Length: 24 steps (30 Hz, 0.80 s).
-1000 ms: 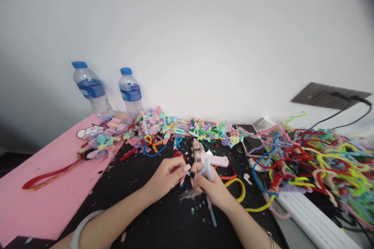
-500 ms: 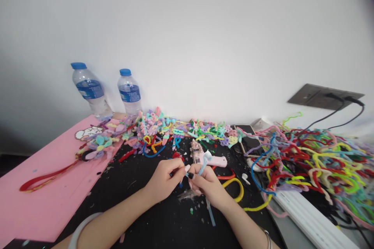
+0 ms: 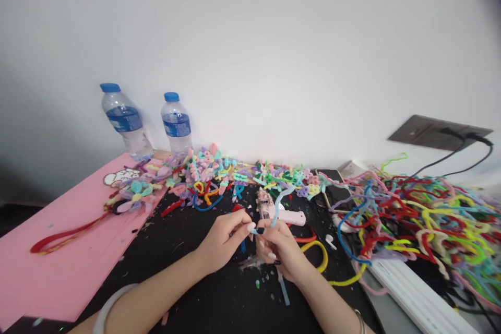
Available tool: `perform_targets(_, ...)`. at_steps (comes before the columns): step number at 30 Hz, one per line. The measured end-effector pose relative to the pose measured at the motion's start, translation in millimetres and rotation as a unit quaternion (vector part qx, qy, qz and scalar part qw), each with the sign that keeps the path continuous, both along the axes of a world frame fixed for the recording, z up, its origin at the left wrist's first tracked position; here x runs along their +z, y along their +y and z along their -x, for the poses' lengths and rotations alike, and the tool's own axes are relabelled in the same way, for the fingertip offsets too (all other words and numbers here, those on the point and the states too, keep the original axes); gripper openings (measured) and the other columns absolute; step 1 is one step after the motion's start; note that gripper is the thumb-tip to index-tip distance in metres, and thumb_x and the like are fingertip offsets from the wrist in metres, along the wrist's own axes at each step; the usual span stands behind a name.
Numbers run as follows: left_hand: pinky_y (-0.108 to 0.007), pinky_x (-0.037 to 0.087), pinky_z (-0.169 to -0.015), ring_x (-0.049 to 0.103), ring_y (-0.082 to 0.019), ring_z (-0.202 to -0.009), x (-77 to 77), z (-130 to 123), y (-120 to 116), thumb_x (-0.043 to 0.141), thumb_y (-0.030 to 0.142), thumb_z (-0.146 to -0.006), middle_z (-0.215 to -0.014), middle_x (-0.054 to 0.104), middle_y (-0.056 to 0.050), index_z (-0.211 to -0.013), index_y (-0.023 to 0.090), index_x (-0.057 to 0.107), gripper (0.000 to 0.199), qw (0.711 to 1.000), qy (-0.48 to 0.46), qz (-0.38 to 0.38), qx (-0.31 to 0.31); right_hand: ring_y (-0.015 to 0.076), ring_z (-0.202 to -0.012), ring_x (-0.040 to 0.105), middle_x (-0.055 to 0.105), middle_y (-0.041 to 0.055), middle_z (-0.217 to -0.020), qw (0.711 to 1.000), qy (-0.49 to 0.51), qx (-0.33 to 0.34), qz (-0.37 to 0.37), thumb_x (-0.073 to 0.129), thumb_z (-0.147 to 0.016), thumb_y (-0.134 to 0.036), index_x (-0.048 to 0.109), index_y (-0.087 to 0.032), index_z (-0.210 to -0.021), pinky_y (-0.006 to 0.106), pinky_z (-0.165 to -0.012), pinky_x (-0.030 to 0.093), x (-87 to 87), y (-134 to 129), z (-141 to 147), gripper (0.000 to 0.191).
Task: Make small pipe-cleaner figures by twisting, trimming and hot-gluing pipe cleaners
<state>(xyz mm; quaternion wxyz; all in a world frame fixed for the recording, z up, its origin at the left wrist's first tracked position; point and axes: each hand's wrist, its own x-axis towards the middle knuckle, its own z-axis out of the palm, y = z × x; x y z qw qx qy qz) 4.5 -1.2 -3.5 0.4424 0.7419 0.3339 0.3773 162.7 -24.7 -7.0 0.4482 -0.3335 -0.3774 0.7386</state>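
Observation:
A light blue fuzzy stem stands up from between my two hands, its free end curving to the right. My left hand pinches one end of it between thumb and forefinger. Close against those fingertips, my right hand has its fingers closed on the same stem. Just behind my right hand lies a pale pink glue gun with a crusted nozzle end. A translucent bluish stick shows below my right hand on the black mat.
Coiled fuzzy stems are heaped at the right beside a white power strip and a phone. Small fuzzy pieces line the wall. Two bottles stand back left, behind pink board. Yellow scissor handles lie right of my hand.
The light blue stem now rises higher above my right hand, and its free end shows more. My right hand's fingers have shifted on it. The view has moved slightly.

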Motion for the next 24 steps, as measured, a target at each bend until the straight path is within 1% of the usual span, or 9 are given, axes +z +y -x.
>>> perform_targets(4,-0.021,0.03,-0.054,0.04,-0.009,-0.054,-1.1,-0.7,0.4,0.041,0.026,-0.089,-0.058,0.043,0.004,-0.063,0.016,0.047,0.029,0.997,0.032,-0.061,0.02,0.0026,-0.031,0.023,0.037,-0.0088,-0.038,1.0,-0.006,-0.01,-0.001,0.058,-0.075,-0.027,0.049,-0.016,-0.057,0.018,-0.034,0.014,-0.7,-0.3,0.4,0.023)
perform_targets(7,-0.021,0.03,-0.054,0.039,-0.009,-0.053,-2.6,-1.6,0.3,0.041,0.026,-0.089,-0.056,0.041,0.005,-0.06,0.016,0.044,0.031,0.996,0.051,-0.069,0.017,0.0026,-0.032,0.024,0.037,-0.0081,-0.039,1.0,-0.017,-0.011,0.0,0.058,-0.075,-0.028,0.05,-0.016,-0.056,0.018,-0.035,0.013,-0.3,-0.7,0.1,0.025)
perform_targets(9,-0.021,0.03,-0.054,0.04,-0.009,-0.053,-3.2,-2.0,-0.2,0.041,0.028,-0.089,-0.055,0.042,0.004,-0.059,0.016,0.043,0.033,0.997,0.049,-0.051,0.011,0.0027,-0.032,0.024,0.036,-0.008,-0.038,1.0,-0.022,-0.01,0.001,0.059,-0.075,-0.028,0.05,-0.016,-0.055,0.019,-0.035,0.014,0.2,-0.8,0.0,0.025)
perform_targets(11,-0.021,0.029,-0.051,0.039,-0.008,-0.048,-3.9,-2.2,-1.0,0.038,0.03,-0.091,-0.052,0.04,0.005,-0.06,0.017,0.043,0.034,1.0,0.025,0.0,-0.002,0.0028,-0.032,0.023,0.036,-0.0082,-0.038,1.0,-0.025,-0.013,0.002,0.06,-0.075,-0.03,0.049,-0.016,-0.055,0.019,-0.035,0.014,0.6,-0.7,0.0,0.026)
perform_targets(13,-0.02,0.029,-0.048,0.036,-0.008,-0.042,-4.6,-2.1,-1.9,0.033,0.033,-0.093,-0.047,0.036,0.007,-0.066,0.017,0.044,0.034,0.998,-0.009,0.052,-0.016,0.0027,-0.032,0.022,0.035,-0.0085,-0.038,1.0,-0.023,-0.02,0.0,0.06,-0.075,-0.032,0.049,-0.016,-0.055,0.019,-0.035,0.014,0.9,-0.3,0.3,0.027)
perform_targets(15,-0.02,0.028,-0.046,0.033,-0.008,-0.04,-4.9,-1.8,-2.5,0.032,0.035,-0.093,-0.045,0.034,0.008,-0.073,0.017,0.047,0.031,0.997,-0.027,0.071,-0.026,0.0024,-0.03,0.021,0.033,-0.0091,-0.036,0.999,-0.021,-0.027,-0.001,0.059,-0.075,-0.033,0.048,-0.016,-0.054,0.019,-0.035,0.014,1.2,0.1,0.9,0.029)
perform_targets(19,-0.02,0.03,-0.05,0.038,-0.009,-0.05,-3.6,-1.0,-2.2,0.041,0.034,-0.09,-0.057,0.043,0.005,-0.08,0.016,0.053,0.023,1.0,-0.001,0.014,-0.014,0.0026,-0.027,0.019,0.031,-0.0094,-0.033,0.999,-0.017,-0.028,0.005,0.059,-0.075,-0.034,0.047,-0.017,-0.051,0.019,-0.033,0.013,1.7,0.1,1.7,0.031)
perform_targets(22,-0.021,0.033,-0.056,0.042,-0.011,-0.056,-2.3,-0.7,-0.8,0.041,0.03,-0.089,-0.062,0.048,0.002,-0.074,0.016,0.054,0.025,0.999,0.018,-0.037,0.006,0.0029,-0.027,0.018,0.033,-0.0084,-0.032,1.0,-0.017,-0.016,0.01,0.059,-0.075,-0.036,0.049,-0.017,-0.051,0.02,-0.033,0.012,1.0,-0.4,1.2,0.032)
perform_targets(24,-0.022,0.034,-0.058,0.044,-0.011,-0.058,-1.2,-0.8,-0.1,0.041,0.028,-0.09,-0.062,0.048,0.002,-0.069,0.016,0.053,0.028,0.999,0.024,-0.047,0.004,0.0031,-0.028,0.018,0.034,-0.0081,-0.033,1.0,-0.014,-0.018,0.008,0.059,-0.077,-0.038,0.05,-0.017,-0.052,0.02,-0.034,0.012,-0.5,-0.4,0.4,0.034)
